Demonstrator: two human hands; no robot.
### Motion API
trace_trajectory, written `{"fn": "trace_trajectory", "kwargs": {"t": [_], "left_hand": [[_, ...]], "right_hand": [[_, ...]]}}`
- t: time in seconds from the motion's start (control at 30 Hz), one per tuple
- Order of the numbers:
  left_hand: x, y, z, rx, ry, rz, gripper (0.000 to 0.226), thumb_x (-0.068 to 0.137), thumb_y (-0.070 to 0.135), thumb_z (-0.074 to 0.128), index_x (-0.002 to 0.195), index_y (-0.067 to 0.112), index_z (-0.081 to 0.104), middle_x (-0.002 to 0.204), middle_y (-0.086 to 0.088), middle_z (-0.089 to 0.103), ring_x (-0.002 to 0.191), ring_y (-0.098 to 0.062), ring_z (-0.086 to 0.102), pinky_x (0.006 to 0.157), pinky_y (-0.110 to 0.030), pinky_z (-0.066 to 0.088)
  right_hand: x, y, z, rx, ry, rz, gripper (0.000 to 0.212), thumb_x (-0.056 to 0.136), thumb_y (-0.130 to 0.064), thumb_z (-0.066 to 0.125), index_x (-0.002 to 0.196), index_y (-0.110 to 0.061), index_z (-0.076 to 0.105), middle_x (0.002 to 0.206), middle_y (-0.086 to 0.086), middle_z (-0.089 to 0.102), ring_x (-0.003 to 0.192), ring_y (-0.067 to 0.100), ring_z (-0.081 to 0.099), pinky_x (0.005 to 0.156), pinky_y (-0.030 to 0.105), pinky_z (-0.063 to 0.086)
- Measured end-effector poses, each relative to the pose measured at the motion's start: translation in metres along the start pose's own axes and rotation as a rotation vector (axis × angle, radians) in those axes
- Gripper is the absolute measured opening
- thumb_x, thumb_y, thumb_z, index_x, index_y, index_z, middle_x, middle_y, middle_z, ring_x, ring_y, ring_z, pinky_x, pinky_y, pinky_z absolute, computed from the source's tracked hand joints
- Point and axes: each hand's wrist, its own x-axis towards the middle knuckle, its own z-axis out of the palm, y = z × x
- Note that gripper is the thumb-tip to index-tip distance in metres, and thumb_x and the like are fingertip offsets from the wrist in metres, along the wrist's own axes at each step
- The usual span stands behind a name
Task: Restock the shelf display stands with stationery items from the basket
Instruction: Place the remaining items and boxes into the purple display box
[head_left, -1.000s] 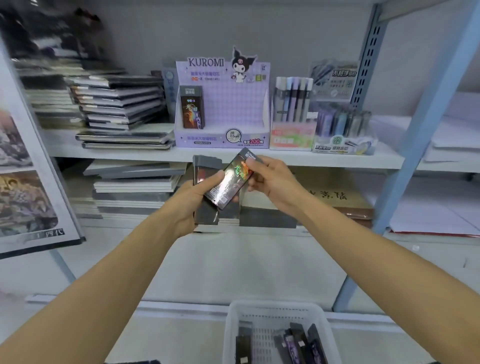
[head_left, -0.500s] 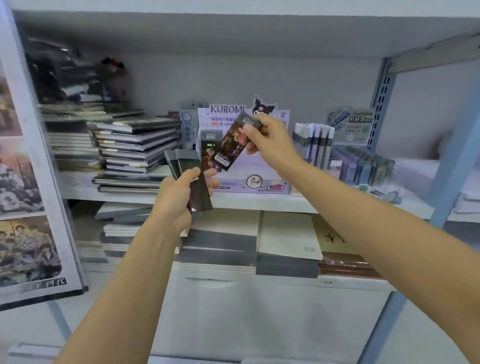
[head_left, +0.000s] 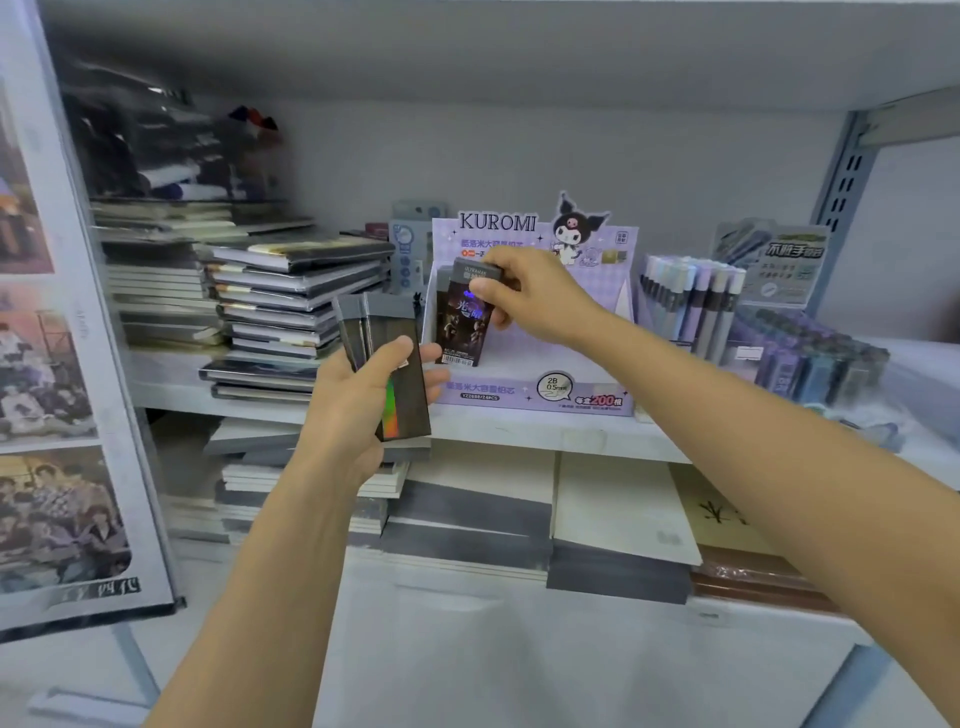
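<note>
The right hand (head_left: 524, 296) pinches a dark pack (head_left: 464, 317) by its top, upright, at the left end of the purple stand (head_left: 535, 395) on the shelf (head_left: 519, 431). The left hand (head_left: 358, 410) grips more packs (head_left: 387, 364) just left of it.

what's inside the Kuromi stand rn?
In the Kuromi stand, a dark pack is at the left end, pinched by the right hand. A second pack shows its grey top just behind. The front lip and the hand hide the tray floor.
</note>
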Motion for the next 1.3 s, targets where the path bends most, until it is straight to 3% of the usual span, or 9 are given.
{"fn": "trace_trajectory", "kwargs": {"t": [0.17, 0.27, 0.53, 0.63, 0.77, 0.93, 1.1, 1.2, 1.3], "left_hand": [[-0.001, 0.001, -0.005, -0.033, -0.022, -0.048, 0.029, 0.095, 0.013, 0.058, 0.115, -0.009, 0.061, 0.095, -0.017, 0.074, 0.075, -0.025, 0.073, 0.06, -0.029, 0.058], [-0.003, 0.0, -0.006, -0.037, -0.024, -0.06, 0.031, 0.094, 0.012, 0.06, 0.117, -0.009, 0.06, 0.095, -0.019, 0.074, 0.074, -0.025, 0.073, 0.061, -0.03, 0.059], [-0.012, 0.002, -0.005, -0.013, -0.062, -0.035, 0.026, 0.09, 0.009, 0.064, 0.11, -0.008, 0.063, 0.09, -0.019, 0.073, 0.073, -0.027, 0.073, 0.062, -0.03, 0.059], [-0.015, 0.001, -0.004, 0.018, -0.077, -0.018, 0.022, 0.089, 0.008, 0.066, 0.106, -0.005, 0.065, 0.086, -0.019, 0.074, 0.073, -0.027, 0.073, 0.061, -0.029, 0.058], [-0.019, 0.0, 0.002, 0.081, -0.056, 0.033, 0.015, 0.088, 0.009, 0.068, 0.102, 0.003, 0.067, 0.081, -0.014, 0.075, 0.07, -0.025, 0.073, 0.059, -0.029, 0.058], [-0.022, 0.003, 0.006, 0.183, -0.124, 0.087, 0.014, 0.087, 0.022, 0.07, 0.099, 0.015, 0.067, 0.086, -0.007, 0.076, 0.076, -0.021, 0.074, 0.059, -0.024, 0.055], [-0.022, 0.009, 0.006, 0.219, -0.189, 0.019, 0.046, 0.088, 0.055, 0.058, 0.105, 0.014, 0.068, 0.094, -0.011, 0.075, 0.07, -0.02, 0.07, 0.055, -0.023, 0.05], [-0.02, 0.01, 0.006, 0.115, -0.13, -0.101, 0.041, 0.1, 0.045, 0.043, 0.101, 0.011, 0.067, 0.09, -0.013, 0.075, 0.061, -0.018, 0.068, 0.049, -0.022, 0.046], [-0.018, 0.012, 0.003, -0.015, -0.109, -0.136, 0.036, 0.101, 0.035, 0.038, 0.105, 0.01, 0.064, 0.085, -0.013, 0.073, 0.061, -0.019, 0.065, 0.05, -0.022, 0.041]], "right_hand": [[-0.001, -0.002, 0.017, 0.059, 0.112, -0.05, 0.019, 0.093, -0.015, 0.06, 0.108, -0.015, 0.049, 0.078, 0.015, 0.066, 0.062, 0.027, 0.06, 0.061, 0.034, 0.051], [-0.005, 0.0, 0.027, 0.081, 0.207, -0.1, 0.016, 0.089, -0.012, 0.066, 0.102, -0.013, 0.057, 0.088, 0.0, 0.062, 0.06, 0.014, 0.055, 0.063, 0.026, 0.046], [-0.016, -0.01, 0.026, 0.05, 0.323, -0.035, 0.021, 0.091, -0.018, 0.064, 0.111, -0.011, 0.063, 0.113, 0.001, 0.046, 0.067, -0.005, 0.042, 0.077, 0.024, 0.044], [-0.025, -0.027, 0.025, 0.318, 0.269, 0.028, 0.024, 0.091, -0.026, 0.065, 0.109, -0.011, 0.062, 0.099, -0.006, 0.06, 0.063, -0.007, 0.052, 0.065, 0.018, 0.045], [-0.035, -0.043, 0.03, 0.592, -0.019, 0.228, 0.041, 0.086, -0.04, 0.07, 0.114, -0.012, 0.058, 0.091, 0.008, 0.069, 0.046, 0.006, 0.055, 0.043, 0.021, 0.046], [-0.039, -0.049, 0.034, 0.65, 0.023, 0.281, 0.038, 0.079, -0.04, 0.077, 0.096, -0.013, 0.056, 0.075, 0.002, 0.062, 0.045, 0.002, 0.054, 0.041, 0.017, 0.042], [-0.036, -0.05, 0.023, 0.764, 0.017, 0.323, 0.022, 0.086, -0.018, 0.068, 0.102, -0.011, 0.053, 0.081, 0.007, 0.063, 0.055, 0.011, 0.053, 0.052, 0.026, 0.042], [-0.032, -0.047, 0.011, 0.808, 0.075, 0.322, 0.021, 0.087, -0.002, 0.059, 0.103, -0.012, 0.052, 0.108, 0.019, 0.067, 0.068, 0.014, 0.059, 0.055, 0.025, 0.046], [-0.026, -0.038, -0.002, 0.81, 0.172, 0.269, 0.027, 0.091, 0.005, 0.053, 0.113, -0.01, 0.047, 0.113, 0.022, 0.065, 0.078, 0.016, 0.064, 0.062, 0.024, 0.055]]}}
